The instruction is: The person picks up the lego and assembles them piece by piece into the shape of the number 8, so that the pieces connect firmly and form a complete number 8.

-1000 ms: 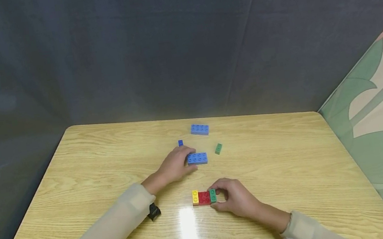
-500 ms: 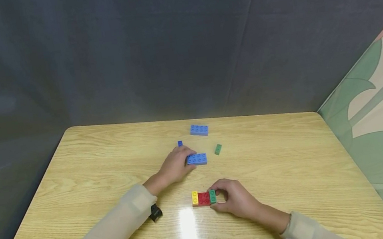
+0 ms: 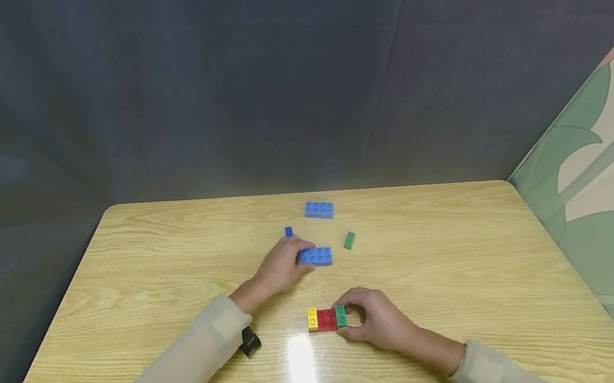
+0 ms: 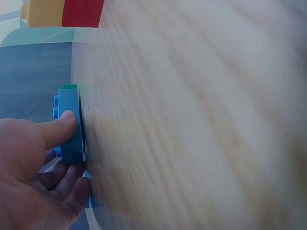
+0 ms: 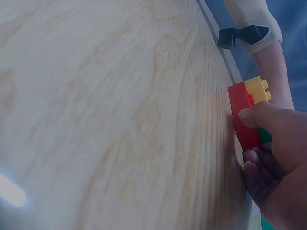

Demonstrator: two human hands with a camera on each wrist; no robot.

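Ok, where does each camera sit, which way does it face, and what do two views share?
Head: worn on the head, looking forward and down at a wood-grain table; left hand, right hand and beige sleeves show.
Left wrist: worn there, facing along the table; shows the left hand pinching a blue rectangular plastic brick.
Right wrist: worn there, also along the table; shows the right hand gripping a red rectangular plastic brick, and the left forearm beyond.
Shared: that held blue brick, in head and left wrist.
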